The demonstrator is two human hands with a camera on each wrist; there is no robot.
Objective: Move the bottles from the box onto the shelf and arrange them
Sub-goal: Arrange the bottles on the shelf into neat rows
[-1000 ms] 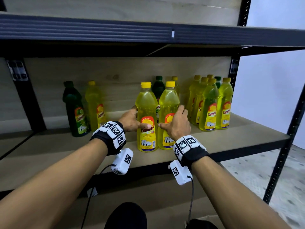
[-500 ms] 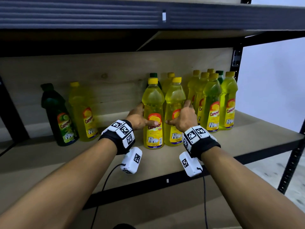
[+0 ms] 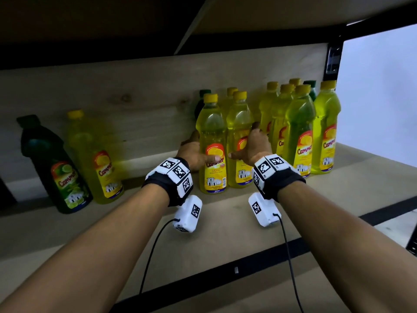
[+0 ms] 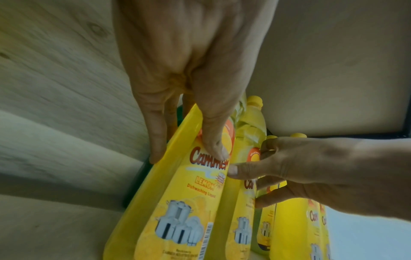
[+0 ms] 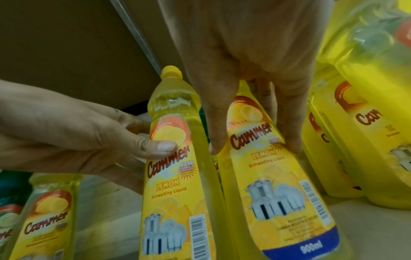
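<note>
Two yellow lemon dish-soap bottles stand side by side on the wooden shelf (image 3: 225, 233). My left hand (image 3: 198, 150) grips the left bottle (image 3: 212, 141), thumb on its label and fingers round its left side; the left wrist view shows this hand (image 4: 189, 153) on the bottle (image 4: 177, 202). My right hand (image 3: 250, 145) holds the right bottle (image 3: 239, 136) the same way. In the right wrist view the right hand (image 5: 251, 147) has thumb and fingers either side of the right bottle (image 5: 278, 193). There the left hand (image 5: 77, 140) holds the left bottle (image 5: 173, 176). No box is in view.
A tight group of yellow bottles (image 3: 300, 132) stands just right of my right hand. A dark green bottle (image 3: 56, 172) and a yellow bottle (image 3: 99, 159) stand at the left. More bottles (image 3: 203, 100) stand behind the held pair by the back wall. The upper shelf hangs low overhead.
The head view has moved closer and lower under the upper shelf. Both hands keep their hold, and the two bottles stand a little deeper on the shelf.
</note>
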